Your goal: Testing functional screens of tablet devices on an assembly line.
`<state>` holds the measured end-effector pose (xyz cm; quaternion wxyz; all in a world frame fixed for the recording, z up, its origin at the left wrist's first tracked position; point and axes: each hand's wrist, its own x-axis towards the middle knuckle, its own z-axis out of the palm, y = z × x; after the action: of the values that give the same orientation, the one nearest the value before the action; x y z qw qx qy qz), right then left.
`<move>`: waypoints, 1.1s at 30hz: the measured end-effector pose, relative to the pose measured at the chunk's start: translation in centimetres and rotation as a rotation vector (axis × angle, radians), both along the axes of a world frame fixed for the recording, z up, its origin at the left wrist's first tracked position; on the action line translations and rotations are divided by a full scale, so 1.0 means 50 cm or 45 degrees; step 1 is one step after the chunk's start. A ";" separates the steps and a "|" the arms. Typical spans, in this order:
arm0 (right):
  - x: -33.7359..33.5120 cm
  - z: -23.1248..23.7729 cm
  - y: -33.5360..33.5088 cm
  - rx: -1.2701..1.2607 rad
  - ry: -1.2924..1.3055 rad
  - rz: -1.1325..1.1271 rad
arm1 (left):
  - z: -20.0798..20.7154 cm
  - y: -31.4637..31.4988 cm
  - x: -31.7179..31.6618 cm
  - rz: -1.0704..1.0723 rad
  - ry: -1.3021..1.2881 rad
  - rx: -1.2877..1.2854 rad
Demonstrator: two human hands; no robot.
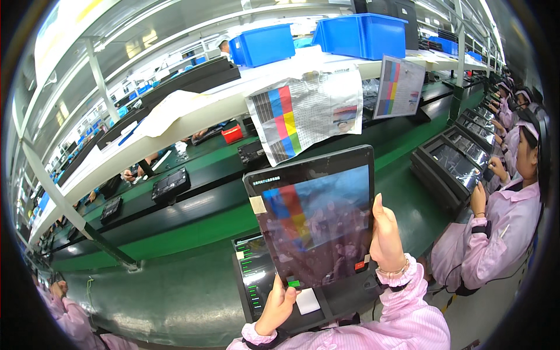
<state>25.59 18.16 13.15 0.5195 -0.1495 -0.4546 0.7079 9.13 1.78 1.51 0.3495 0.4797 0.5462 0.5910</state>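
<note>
A black tablet (318, 227) is held up, tilted, in front of me between both hands. My left hand (277, 308) grips its lower left corner, the thumb beside a small green button on the screen. My right hand (387, 236) wraps around its right edge, fingers behind it. A blurred picture with coloured stripes fills part of the screen, and bits of tape stick to its frame. Behind and below it, a second tablet (249, 280) with green lines on its screen lies in a black tray (338, 303), partly hidden. A white square pad (308, 301) sits near my left hand.
A creased colour-bar sheet (309, 114) hangs from the shelf ahead, a second sheet (399, 87) to its right. Blue bins (361, 36) stand on the shelf. Devices (171, 185) lie along the dark conveyor. Co-workers in pink (496, 221) sit at right beside black racks of tablets (452, 163).
</note>
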 end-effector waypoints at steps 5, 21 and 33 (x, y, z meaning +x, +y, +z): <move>0.009 0.003 0.012 -0.004 0.012 0.058 | -0.011 -0.003 0.002 -0.112 -0.204 -0.102; 0.004 0.010 0.013 -0.033 -0.020 0.019 | 0.008 0.007 0.014 -0.040 -0.192 -0.062; 0.008 0.003 0.014 -0.032 0.021 0.033 | 0.015 0.006 0.017 -0.087 -0.221 -0.024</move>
<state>25.99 18.87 13.30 0.5120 -0.1441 -0.4432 0.7215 9.96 2.07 2.25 0.4201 0.4416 0.5028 0.6129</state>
